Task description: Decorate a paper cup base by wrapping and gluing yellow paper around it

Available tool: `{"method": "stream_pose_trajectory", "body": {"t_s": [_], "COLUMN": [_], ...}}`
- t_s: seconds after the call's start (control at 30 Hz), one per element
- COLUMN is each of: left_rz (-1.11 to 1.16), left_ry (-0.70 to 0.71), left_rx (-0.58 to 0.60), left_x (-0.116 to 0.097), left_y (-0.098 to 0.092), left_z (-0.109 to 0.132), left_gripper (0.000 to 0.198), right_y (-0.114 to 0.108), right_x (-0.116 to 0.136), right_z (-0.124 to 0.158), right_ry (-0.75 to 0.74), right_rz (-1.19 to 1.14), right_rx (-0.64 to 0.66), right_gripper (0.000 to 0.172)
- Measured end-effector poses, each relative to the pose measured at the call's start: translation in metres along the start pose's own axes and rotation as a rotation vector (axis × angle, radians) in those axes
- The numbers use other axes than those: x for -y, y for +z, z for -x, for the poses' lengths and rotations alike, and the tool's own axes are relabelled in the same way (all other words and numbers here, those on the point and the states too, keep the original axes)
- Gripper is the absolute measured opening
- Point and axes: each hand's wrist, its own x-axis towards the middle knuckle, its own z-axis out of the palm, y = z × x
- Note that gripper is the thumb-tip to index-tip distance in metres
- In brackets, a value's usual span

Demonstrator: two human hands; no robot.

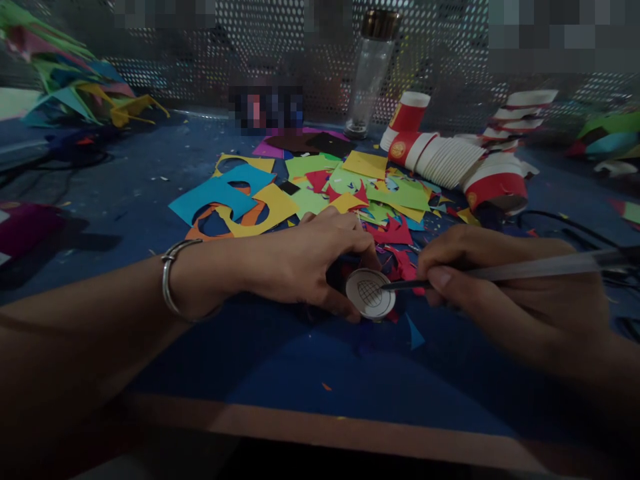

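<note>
My left hand (333, 257) is closed around the edge of a small round white disc (367, 303), thumb below and fingers above. A dark crosshatched drawing inside a ring shows on the disc's face; its back is hidden. In my right hand (480, 287) is a pen (530, 269) with a clear barrel, gripped near its dark front end. The pen's tip touches or nearly touches the drawing. Both hands are just above the blue table, and a blue paper triangle (414, 333) lies below the disc.
Coloured paper scraps (300, 193), some with round holes, spread behind my hands. Red and white paper cups (445, 157) lie stacked at back right, near a clear bottle (369, 87). More coloured paper (75, 93) is at far left. The table's front edge (300, 423) runs below.
</note>
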Motion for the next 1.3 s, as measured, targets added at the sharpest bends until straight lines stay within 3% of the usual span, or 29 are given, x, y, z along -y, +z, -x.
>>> {"method": "stream_pose_trajectory", "body": {"t_s": [1.0, 1.3], "left_rz": [-0.002, -0.011], "left_ry": [0.013, 0.024], "left_rx": [-0.024, -0.019], "left_x": [0.0013, 0.0019], "left_y": [0.0005, 0.0033], "left_z": [-0.0012, -0.0010], "left_gripper": [0.047, 0.046], "right_y": [0.0050, 0.0033], "right_x": [0.0037, -0.0020], "right_z": [0.0008, 0.0012], "right_ry": [0.051, 0.076], "right_rz": [-0.168, -0.086], "right_rx": [0.059, 0.016], "right_gripper": [0.023, 0.022]}}
